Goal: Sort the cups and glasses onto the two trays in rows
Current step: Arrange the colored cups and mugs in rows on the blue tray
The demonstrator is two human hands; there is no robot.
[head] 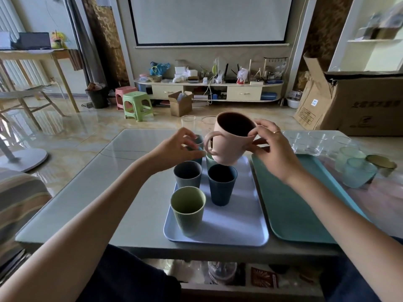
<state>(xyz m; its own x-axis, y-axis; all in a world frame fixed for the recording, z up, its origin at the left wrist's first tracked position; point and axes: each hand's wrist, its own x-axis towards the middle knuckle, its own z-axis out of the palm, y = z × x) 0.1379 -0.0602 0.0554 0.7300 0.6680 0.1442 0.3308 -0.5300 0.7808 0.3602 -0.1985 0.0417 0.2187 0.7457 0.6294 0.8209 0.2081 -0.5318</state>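
Head view: nearest on the pale blue tray (pixel 235 234) a green cup (pixel 188 209) is seen standing upright. Behind it stand a grey cup (pixel 187 174) and, to the right, a dark blue cup (pixel 222 184). Beside this tray a teal tray (pixel 290 203) is laid on the surface (pixel 122 171), with nothing seen on it. Above the far end of the pale blue tray a pink mug (pixel 231 141) is held up in the air, tilted, with its handle to the left. Its rim and side are pinched by the right hand (pixel 270 147), and a ring is worn on one finger. The left hand (pixel 174 149) is curled round a blue cup (pixel 198 143), which is mostly hidden behind it. To the right, past the teal tray, some pale green and blue glasses (pixel 357 168) are seen. Further back, clear glasses (pixel 314 141) are lined up on the surface, and two more clear glasses (pixel 188 121) stand at its far edge.
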